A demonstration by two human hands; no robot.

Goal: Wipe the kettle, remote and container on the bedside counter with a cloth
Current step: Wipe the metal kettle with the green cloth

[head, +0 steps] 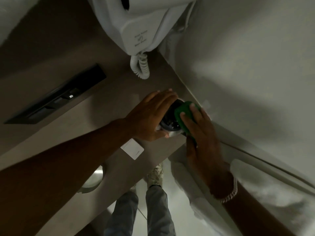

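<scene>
A kettle with a dark lid and shiny metal body stands on the brown counter near the corner by the white wall. My left hand wraps around its left side and holds it. My right hand presses a green cloth flat against the kettle's right side and lid. Much of the kettle is hidden by both hands. No remote or container can be made out in this dim view.
A white wall-mounted hair dryer with a coiled cord hangs above the counter. A black switch panel sits on the left wall. A white card lies at the counter's front edge. White bedding lies right, my legs below.
</scene>
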